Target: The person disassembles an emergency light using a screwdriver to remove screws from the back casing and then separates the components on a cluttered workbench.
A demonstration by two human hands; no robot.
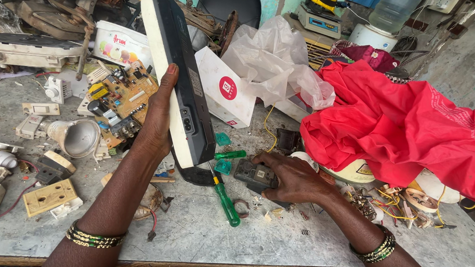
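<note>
So left hand (pixel 157 118) is wrapped round a long black-and-white casing (pixel 177 72), propping it upright w/ its lower end on the bench (pixel 274 238). Right hand (pixel 296 177) is pressed flat on a small dark part (pixel 255 174), fingers closed over it. Best bet imo: keep the casing steady and clear of the green screwdriver (pixel 225 197) just beside. Farther back: circuit board (pixel 124 99), white box (pixel 224 90), red cloth (pixel 407 124), loads of clutter.
</note>
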